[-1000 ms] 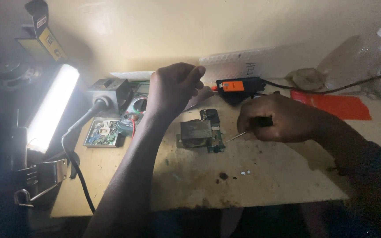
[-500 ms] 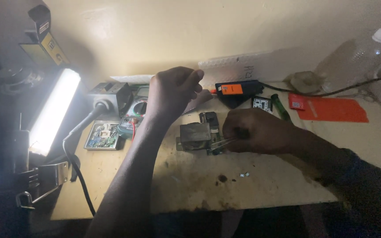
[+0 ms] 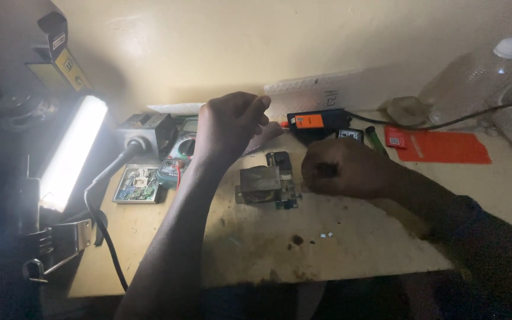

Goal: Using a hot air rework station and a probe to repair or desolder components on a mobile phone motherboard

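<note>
Where the worn wooden surface [image 3: 339, 249] ends at its near edge, the widest bare stretch lies, broken only by a dark burn spot [image 3: 297, 240] and a few small pale bits [image 3: 326, 235]; this open room sits just nearer than both hands. Past it, the right hand [image 3: 344, 169] rests low on the surface with its grip clenched into a loose fist; whether it pinches a tool cannot be told, since the fingers hide their inside. Touching or just beside the left of that fist lies the circuit board [image 3: 269, 185], a small green board with a dull metal shield over most of it, its right edge right against the knuckles. Left of the board and beyond it, the left hand [image 3: 230, 123] is raised off the surface, fingers curled, its grip seemingly closed on nothing that shows clearly.

Below the left wrist, on its far-left side, a green multimeter [image 3: 176, 163] lies, and nearer to the surface's left edge a second small board [image 3: 137, 185] sits flat. A black cable [image 3: 99, 195] runs down off that left edge beside a bright tube lamp [image 3: 71, 152]. Beyond the right hand lie a black device with an orange label [image 3: 315, 123] and, farther to the right, a flat red sheet [image 3: 440, 148], with bare surface between it and the right edge.
</note>
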